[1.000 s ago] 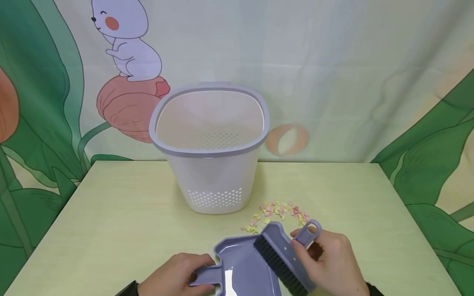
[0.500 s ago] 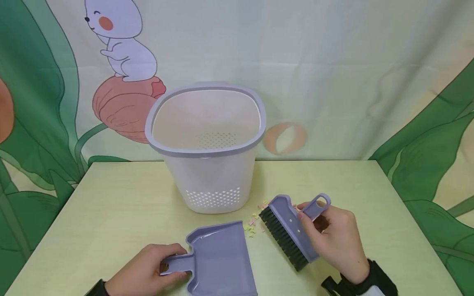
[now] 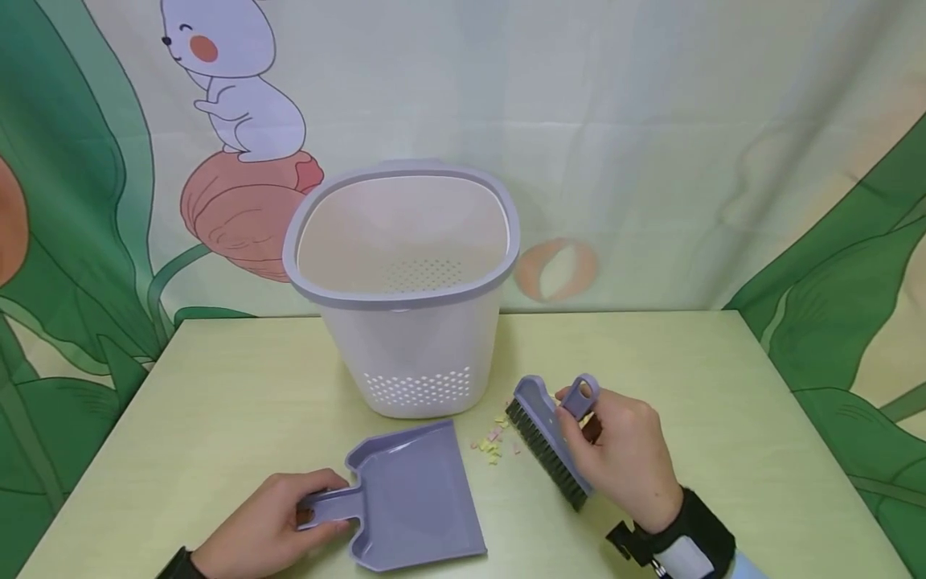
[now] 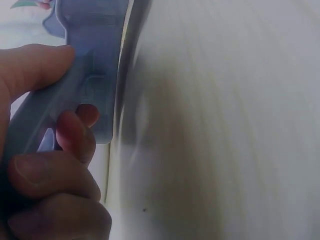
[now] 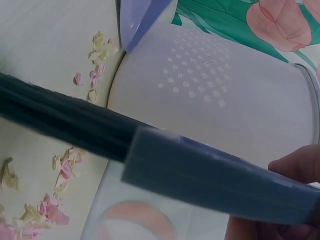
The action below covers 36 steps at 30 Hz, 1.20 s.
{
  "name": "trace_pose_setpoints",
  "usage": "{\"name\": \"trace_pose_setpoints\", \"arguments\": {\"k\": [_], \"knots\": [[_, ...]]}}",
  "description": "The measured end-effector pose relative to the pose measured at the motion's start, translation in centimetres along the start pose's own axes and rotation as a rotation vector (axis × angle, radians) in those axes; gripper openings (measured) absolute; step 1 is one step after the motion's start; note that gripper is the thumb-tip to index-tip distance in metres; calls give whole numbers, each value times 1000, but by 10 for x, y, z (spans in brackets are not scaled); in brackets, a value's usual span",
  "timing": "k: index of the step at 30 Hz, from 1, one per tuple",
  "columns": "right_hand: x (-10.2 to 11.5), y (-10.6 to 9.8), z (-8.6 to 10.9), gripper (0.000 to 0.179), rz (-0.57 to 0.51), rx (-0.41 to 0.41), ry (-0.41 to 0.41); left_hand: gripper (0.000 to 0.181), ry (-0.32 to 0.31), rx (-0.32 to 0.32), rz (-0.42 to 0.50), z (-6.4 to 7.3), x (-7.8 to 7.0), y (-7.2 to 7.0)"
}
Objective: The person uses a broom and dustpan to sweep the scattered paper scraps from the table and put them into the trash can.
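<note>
My left hand [image 3: 278, 515] grips the handle of a purple dustpan [image 3: 415, 503], whose wide edge faces right. In the left wrist view, fingers curl under the dustpan's handle [image 4: 37, 112] and the thumb lies along its top. A purple hand brush [image 3: 538, 426] with dark bristles is pinched by the handle in my right hand [image 3: 629, 458]. Small pink and yellow paper scraps [image 3: 492, 442] lie on the table between dustpan and brush. More scraps [image 5: 52, 207] show beyond the brush in the right wrist view; in the head view the brush and right hand hide them.
A white basket [image 3: 412, 346] with a purple rim and small holes stands behind the dustpan, near the table's back edge. Behind the pale table [image 3: 239, 386] hangs a curtain [image 3: 637, 145] printed with leaves and a cartoon animal.
The dustpan has moved left, apart from the brush. The brush has moved away from me to the scraps, then slightly left, and now covers part of them. Both hands keep their holds.
</note>
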State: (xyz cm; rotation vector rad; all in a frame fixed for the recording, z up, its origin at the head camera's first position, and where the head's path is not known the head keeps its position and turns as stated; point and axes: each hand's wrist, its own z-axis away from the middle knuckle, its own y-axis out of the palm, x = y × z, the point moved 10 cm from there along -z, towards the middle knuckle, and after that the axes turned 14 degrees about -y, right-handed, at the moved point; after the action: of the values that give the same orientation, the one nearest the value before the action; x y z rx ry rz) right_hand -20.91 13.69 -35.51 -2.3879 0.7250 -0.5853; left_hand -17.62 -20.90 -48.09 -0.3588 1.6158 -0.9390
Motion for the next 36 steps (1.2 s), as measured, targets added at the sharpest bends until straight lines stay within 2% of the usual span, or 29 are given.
{"name": "trace_pose_setpoints", "arguments": {"k": [10,14,19,23,30,33,36], "knots": [[10,6,1,10,23,36,-18,21,-39,7,-27,-10,-4,7],[21,10,2,8,23,59,-35,21,-28,19,-18,-13,-8,12],[36,13,2,19,14,84,-58,22,7,26,-11,-16,-15,18],[52,16,3,12,-49,90,-77,23,-8,32,-16,-18,-17,23],[78,19,4,17,-158,66,-148,25,-48,16,-53,-19,-17,26],[84,18,4,12,-189,65,-172,25,-49,12,-54,-18,-18,28],[80,15,2,8,-209,65,-152,24,-50,9,-49,-18,-19,29]]}}
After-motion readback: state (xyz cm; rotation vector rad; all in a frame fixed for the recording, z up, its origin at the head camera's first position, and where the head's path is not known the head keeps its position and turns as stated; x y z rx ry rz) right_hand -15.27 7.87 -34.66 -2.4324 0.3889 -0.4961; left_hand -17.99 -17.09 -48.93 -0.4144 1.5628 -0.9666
